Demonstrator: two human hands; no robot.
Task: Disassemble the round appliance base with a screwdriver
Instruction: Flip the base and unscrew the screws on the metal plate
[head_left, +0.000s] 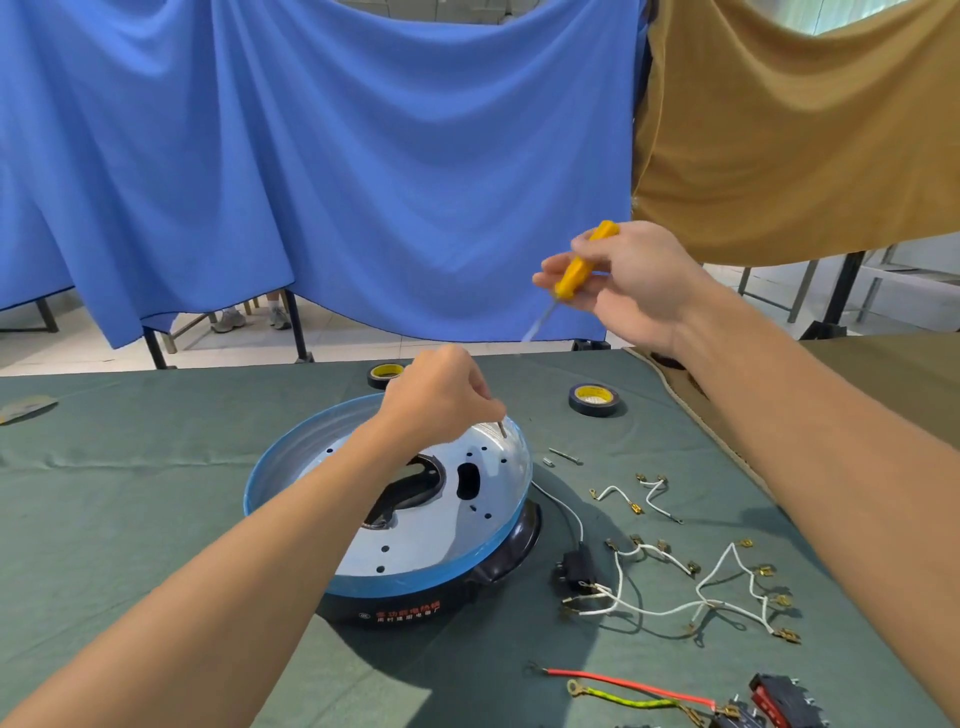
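Two hands are above the round appliance base (415, 545), which sits on a green cloth (156, 493): the left hand (441, 395) pinches a small screw (502, 429) at the base's far rim, the right hand (634, 286) grips a yellow screwdriver (579, 267) higher up, and white wires (675, 587) lie right of the base.

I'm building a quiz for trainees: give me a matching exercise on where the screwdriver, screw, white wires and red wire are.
1 screwdriver
2 screw
3 white wires
4 red wire

A pinched by the left hand over the base
B beside the green-yellow wire
C raised in the right hand
D spread right of the base

Pairs: 1-C, 2-A, 3-D, 4-B
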